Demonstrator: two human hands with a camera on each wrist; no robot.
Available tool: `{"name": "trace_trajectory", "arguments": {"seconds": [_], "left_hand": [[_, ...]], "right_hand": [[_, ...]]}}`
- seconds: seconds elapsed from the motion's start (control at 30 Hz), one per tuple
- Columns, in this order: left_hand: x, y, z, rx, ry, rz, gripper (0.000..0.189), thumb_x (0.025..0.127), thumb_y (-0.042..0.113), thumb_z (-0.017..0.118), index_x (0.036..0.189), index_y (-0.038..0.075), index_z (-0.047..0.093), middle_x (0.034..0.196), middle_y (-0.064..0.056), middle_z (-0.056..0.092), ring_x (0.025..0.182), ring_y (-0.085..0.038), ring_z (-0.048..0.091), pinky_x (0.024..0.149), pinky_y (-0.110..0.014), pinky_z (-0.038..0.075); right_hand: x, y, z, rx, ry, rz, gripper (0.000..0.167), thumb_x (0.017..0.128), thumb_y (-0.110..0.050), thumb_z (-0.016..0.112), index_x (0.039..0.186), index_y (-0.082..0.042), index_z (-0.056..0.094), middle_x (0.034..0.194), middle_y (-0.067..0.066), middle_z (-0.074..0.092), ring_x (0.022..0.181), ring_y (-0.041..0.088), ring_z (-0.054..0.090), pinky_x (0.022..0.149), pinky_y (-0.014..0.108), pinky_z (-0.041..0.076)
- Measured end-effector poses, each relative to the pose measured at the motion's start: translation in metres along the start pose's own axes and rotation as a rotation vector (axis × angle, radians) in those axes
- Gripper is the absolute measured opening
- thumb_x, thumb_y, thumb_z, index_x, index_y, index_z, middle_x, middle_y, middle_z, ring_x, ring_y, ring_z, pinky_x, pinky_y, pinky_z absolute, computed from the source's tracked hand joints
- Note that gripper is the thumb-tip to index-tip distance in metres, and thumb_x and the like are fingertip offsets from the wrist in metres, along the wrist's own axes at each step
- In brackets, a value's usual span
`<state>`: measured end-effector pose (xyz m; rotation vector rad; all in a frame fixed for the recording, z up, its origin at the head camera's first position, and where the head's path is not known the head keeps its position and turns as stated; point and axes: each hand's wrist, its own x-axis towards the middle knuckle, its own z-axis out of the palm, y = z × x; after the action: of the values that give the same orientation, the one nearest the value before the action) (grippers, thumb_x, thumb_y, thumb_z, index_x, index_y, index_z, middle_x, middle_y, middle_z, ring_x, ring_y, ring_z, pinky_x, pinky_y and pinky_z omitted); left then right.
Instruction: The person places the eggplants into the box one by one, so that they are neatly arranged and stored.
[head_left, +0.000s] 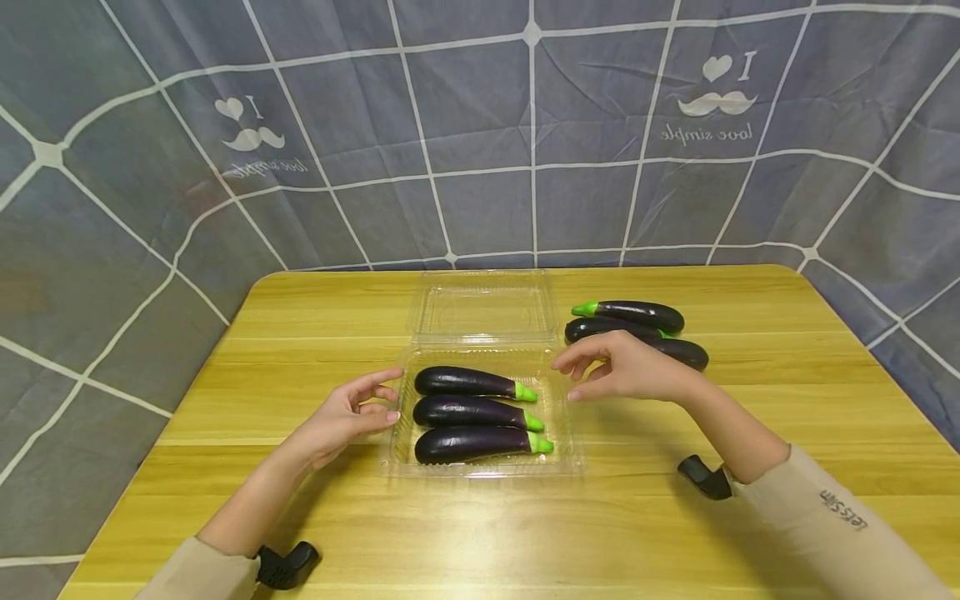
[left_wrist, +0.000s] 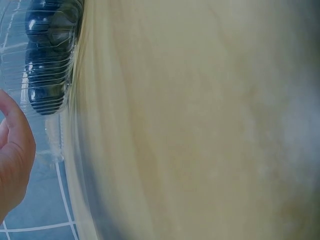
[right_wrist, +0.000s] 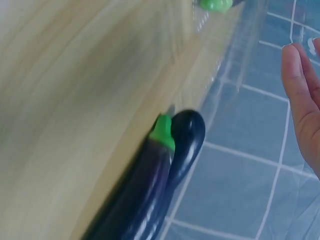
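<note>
A clear plastic clamshell box [head_left: 480,469] lies on the table with its lid [head_left: 483,312] folded back. Three eggplants, a rear one [head_left: 465,382], a middle one [head_left: 468,412] and a front one [head_left: 472,444], lie side by side in its base, green stems toward the right. At the box's left edge is my left hand [head_left: 352,417], its thumb and index finger spread along the rim. Over the right edge hovers my right hand [head_left: 626,367], fingers loosely bent and nothing between them. Its wrist view also shows the fingers [right_wrist: 302,90] apart from any eggplant.
Three more eggplants lie on the table behind the right hand: a far one [head_left: 641,314], a middle one [head_left: 611,328] and a near one [head_left: 688,353] partly hidden by that hand. A grey checked cloth [head_left: 480,208] hangs behind the wooden table [head_left: 480,542].
</note>
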<state>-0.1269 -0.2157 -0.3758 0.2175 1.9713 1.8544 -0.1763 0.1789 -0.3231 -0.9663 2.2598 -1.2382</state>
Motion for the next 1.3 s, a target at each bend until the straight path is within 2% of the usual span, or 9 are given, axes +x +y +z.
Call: {"name": "trace_trajectory", "arguments": {"seconds": [0.23,0.4,0.57,0.73,1.07,1.2,1.3], "left_hand": [[0.0,0.002,0.001,-0.004,-0.002,-0.007,0.068,0.086,-0.001,0.063,0.144,-0.003,0.027,0.108,-0.009,0.045,0.081,-0.008,0.057,0.074,-0.021,0.052],[0.0,0.002,0.001,-0.004,-0.001,-0.013,0.068,0.086,-0.001,0.063,0.144,-0.003,0.027,0.108,-0.009,0.045,0.081,-0.008,0.057,0.075,-0.021,0.052],[0.0,0.003,0.002,-0.008,0.002,-0.018,0.069,0.085,-0.001,0.063,0.144,-0.003,0.027,0.108,-0.008,0.046,0.081,-0.008,0.057,0.075,-0.021,0.052],[0.0,0.004,0.002,-0.011,0.006,-0.024,0.068,0.085,-0.001,0.063,0.144,-0.003,0.027,0.107,-0.008,0.046,0.081,-0.008,0.057,0.075,-0.021,0.052],[0.001,0.005,0.002,-0.011,0.007,-0.027,0.068,0.086,-0.001,0.063,0.144,-0.002,0.028,0.108,-0.008,0.046,0.082,-0.008,0.057,0.076,-0.021,0.052],[0.001,0.005,0.003,-0.013,0.006,-0.025,0.068,0.086,-0.002,0.063,0.144,-0.002,0.027,0.107,-0.008,0.047,0.082,-0.008,0.057,0.076,-0.021,0.052],[0.0,0.005,0.003,-0.014,0.005,-0.023,0.068,0.086,-0.002,0.063,0.144,-0.003,0.027,0.107,-0.009,0.047,0.082,-0.008,0.057,0.076,-0.022,0.052]], "right_hand": [[-0.019,0.006,-0.022,-0.062,0.081,-0.002,0.037,0.079,-0.017,0.075,0.112,-0.006,0.065,0.108,0.01,0.063,0.092,0.015,0.061,0.077,0.031,0.054],[-0.034,0.008,-0.038,-0.09,0.133,0.027,0.035,0.077,-0.016,0.076,0.109,-0.006,0.066,0.103,0.006,0.064,0.089,0.014,0.061,0.075,0.028,0.054],[-0.048,0.01,-0.05,-0.146,0.169,0.052,0.035,0.079,-0.015,0.075,0.111,-0.004,0.065,0.104,0.007,0.064,0.091,0.007,0.06,0.075,0.026,0.054],[-0.059,0.013,-0.059,-0.173,0.204,0.083,0.034,0.08,-0.013,0.073,0.112,-0.006,0.064,0.107,0.007,0.063,0.092,0.007,0.059,0.076,0.024,0.053],[-0.077,0.028,-0.071,-0.268,0.289,0.154,0.031,0.081,-0.013,0.073,0.11,-0.006,0.066,0.102,-0.003,0.064,0.089,0.004,0.058,0.071,0.02,0.05],[-0.083,0.035,-0.074,-0.268,0.316,0.163,0.032,0.08,-0.011,0.074,0.11,-0.005,0.065,0.099,-0.01,0.064,0.088,0.003,0.058,0.07,0.019,0.049],[-0.088,0.039,-0.076,-0.262,0.334,0.172,0.033,0.079,-0.011,0.074,0.11,-0.004,0.065,0.098,-0.009,0.065,0.088,0.004,0.059,0.067,0.019,0.05]]}}
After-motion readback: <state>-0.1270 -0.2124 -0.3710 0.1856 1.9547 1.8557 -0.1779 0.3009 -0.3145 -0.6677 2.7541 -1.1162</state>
